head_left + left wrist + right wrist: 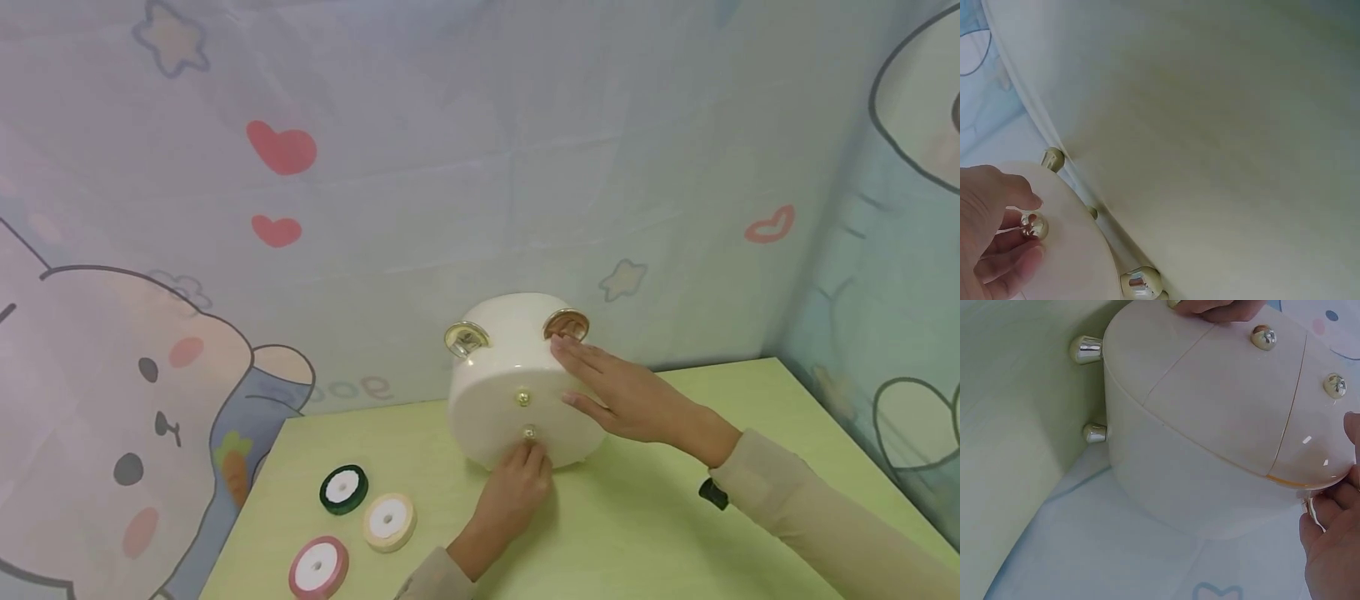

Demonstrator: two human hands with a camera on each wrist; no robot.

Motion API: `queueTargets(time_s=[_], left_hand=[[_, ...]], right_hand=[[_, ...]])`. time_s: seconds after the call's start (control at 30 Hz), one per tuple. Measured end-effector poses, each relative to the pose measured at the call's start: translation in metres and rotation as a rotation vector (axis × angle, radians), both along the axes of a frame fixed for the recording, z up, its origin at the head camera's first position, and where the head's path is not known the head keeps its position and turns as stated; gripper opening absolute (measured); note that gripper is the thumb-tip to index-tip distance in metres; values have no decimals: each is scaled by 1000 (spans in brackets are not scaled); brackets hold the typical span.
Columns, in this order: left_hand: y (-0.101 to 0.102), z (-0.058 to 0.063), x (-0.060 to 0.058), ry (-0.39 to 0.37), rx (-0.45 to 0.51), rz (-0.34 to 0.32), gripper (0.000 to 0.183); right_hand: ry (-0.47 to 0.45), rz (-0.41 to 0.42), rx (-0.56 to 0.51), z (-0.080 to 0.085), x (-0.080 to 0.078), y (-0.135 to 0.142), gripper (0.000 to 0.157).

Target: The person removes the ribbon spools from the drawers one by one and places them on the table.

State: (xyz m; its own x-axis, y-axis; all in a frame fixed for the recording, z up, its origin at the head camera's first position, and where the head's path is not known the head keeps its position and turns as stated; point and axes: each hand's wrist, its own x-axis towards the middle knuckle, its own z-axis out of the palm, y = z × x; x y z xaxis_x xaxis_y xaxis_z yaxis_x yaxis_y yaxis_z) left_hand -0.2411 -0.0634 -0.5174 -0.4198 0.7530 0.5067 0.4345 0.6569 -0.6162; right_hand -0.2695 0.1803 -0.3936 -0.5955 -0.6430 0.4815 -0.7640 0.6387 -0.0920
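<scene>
A glossy white rounded drawer box point(491, 412) with gold round knobs, gold ear-shaped pieces and short gold feet stands on the table. Seams across its front show in the right wrist view. My left hand point(513, 487) is low at the front, its thumb and fingers curled around the lowest gold knob point(1035, 226). Above it are the middle knob point(1264, 337) and the top knob point(1335, 385). With fairly straight fingers, my right hand point(637, 398) rests against the box's upper right, fingertips by the right gold ear point(566, 325) and thumb at the front face.
Left of the box lie three ribbon spools on the light green table point(637, 533): dark green point(344, 489), cream point(388, 522) and pink point(318, 568). A printed cloth point(420, 208) hangs close behind the box. A small black object point(713, 493) shows beneath the right sleeve.
</scene>
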Motion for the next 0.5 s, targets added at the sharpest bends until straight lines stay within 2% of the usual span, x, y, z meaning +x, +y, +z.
queueTargets(time_s=[0.2,0.37,0.43,0.5], left_hand=[[-6,2,3,-40,87,-40,11],[-12,13,7,-72,230,-37,8],[-15,19,8,-73,291,-43,13],[-19,25,10,-68,340,-57,17]], right_hand=[[-26,-26,33,1,1,0,72],[-40,-33,35,4,1,1,72],[-17,-22,15,5,2,2,71],[43,3,-28,5,1,4,68]])
